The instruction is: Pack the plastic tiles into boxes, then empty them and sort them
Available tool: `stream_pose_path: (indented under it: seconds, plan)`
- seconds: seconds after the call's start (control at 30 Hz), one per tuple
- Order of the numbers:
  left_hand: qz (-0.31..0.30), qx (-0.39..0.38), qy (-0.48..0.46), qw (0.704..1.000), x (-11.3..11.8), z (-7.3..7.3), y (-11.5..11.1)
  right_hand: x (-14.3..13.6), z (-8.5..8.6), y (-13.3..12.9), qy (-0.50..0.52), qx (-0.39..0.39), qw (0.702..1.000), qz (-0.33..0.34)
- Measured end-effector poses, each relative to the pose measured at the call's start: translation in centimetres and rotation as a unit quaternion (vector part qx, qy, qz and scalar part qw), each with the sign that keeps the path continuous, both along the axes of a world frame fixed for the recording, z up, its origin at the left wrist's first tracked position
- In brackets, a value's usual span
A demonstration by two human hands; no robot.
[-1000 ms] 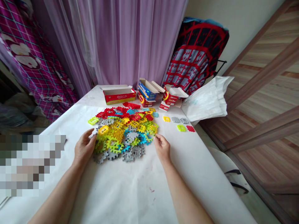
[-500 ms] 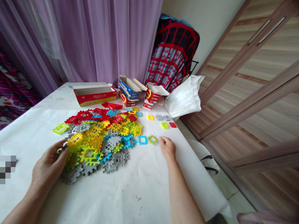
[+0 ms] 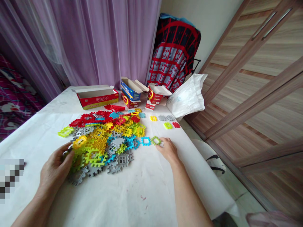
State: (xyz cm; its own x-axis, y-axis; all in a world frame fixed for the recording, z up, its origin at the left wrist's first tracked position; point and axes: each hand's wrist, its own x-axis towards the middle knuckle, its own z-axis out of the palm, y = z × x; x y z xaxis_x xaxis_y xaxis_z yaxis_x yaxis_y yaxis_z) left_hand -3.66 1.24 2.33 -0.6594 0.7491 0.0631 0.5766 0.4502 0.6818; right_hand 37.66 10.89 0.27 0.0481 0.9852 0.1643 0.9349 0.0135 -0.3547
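Observation:
A heap of notched plastic pieces point(image 3: 99, 142) in red, yellow, green, blue and grey covers the middle of the white table. My left hand point(image 3: 56, 162) rests at the heap's left edge, thumb and fingers curved and apart, next to a yellow piece point(image 3: 80, 142); its fingertips are partly hidden. To the right of the heap lies a blue square frame point(image 3: 145, 141), with a green square frame point(image 3: 156, 140) beside it. My right hand point(image 3: 168, 149) has its fingers closed at the green frame's right edge.
Yellow point(image 3: 153, 118), grey point(image 3: 162, 118), green point(image 3: 168, 125) and red point(image 3: 176, 125) pieces lie at the right. Behind the heap stand an open red box point(image 3: 98, 100), a blue box point(image 3: 130, 90) and smaller red boxes point(image 3: 155, 96). A white bag point(image 3: 187, 97) leans at the right edge.
My right hand has moved slightly left, from beside the green frame onto its edge. The view has shifted a little, and my left hand stays beside the heap.

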Motion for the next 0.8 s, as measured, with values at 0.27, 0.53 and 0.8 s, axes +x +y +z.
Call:
stream_pose_path:
  seconds: [0.27,0.53,0.8]
  plan:
    - [-0.007,-0.015,0.009,1.0,-0.7,-0.6,0.1,3.7,1.4,2.0,-0.04,0.02,0.999,-0.008]
    - [-0.011,-0.026,0.008,1.0,0.2,0.3,0.0,-0.1,1.3,0.9,-0.092,0.003,0.995,-0.034]
    - [-0.031,-0.057,0.001,0.998,-0.2,0.2,0.0,4.4,1.1,3.8,-0.018,-0.021,0.993,0.113]
